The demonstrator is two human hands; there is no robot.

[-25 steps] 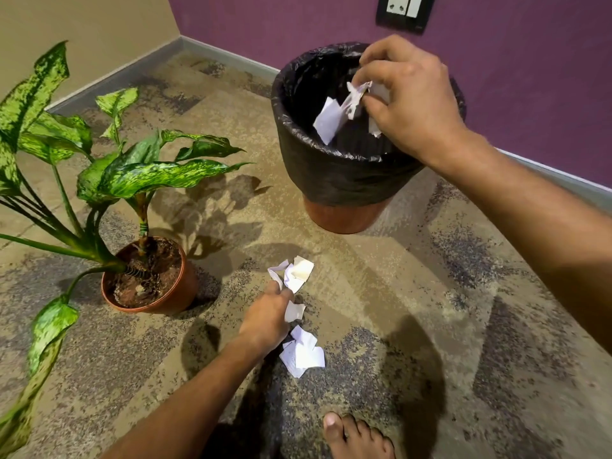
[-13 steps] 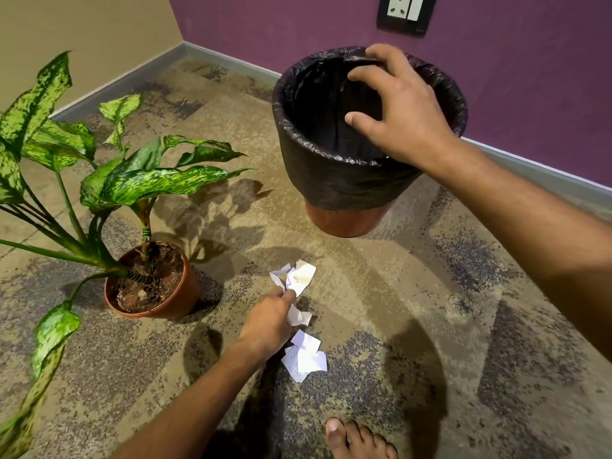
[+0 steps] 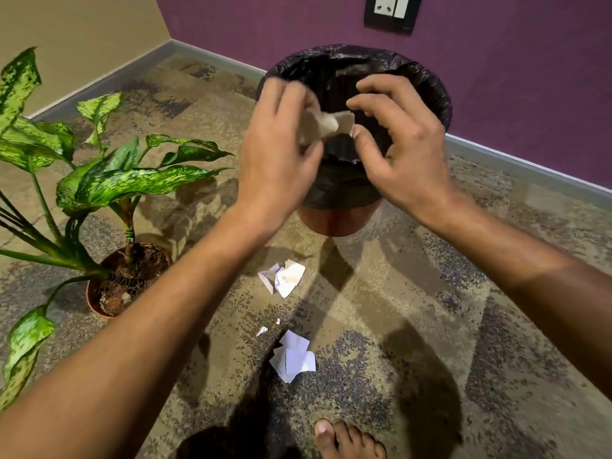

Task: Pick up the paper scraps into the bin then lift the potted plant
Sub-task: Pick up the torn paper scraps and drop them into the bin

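Note:
A bin [image 3: 430, 91] lined with a black bag stands by the purple wall. My left hand [image 3: 278, 150] is raised over its near rim, shut on a crumpled paper scrap [image 3: 328, 124], which is blurred. My right hand [image 3: 400, 147] hovers over the bin with fingers apart, its thumb and forefinger right at the scrap's end; I cannot tell if they touch it. More paper scraps lie on the floor: one cluster [image 3: 284, 278] in front of the bin, another [image 3: 293, 359] nearer me, and tiny bits [image 3: 261, 331] between. The potted plant [image 3: 96, 301] stands to the left in a terracotta pot.
Long speckled leaves [image 3: 139, 183] spread from the plant toward the bin and the left edge. My bare foot [image 3: 347, 438] rests on the patterned floor at the bottom. A wall socket [image 3: 392, 9] sits above the bin, and a grey skirting [image 3: 530, 167] runs along the walls.
My left hand came up from the floor with one scrap to the bin's mouth. My right hand let its scraps go into the bin and now meets the left hand.

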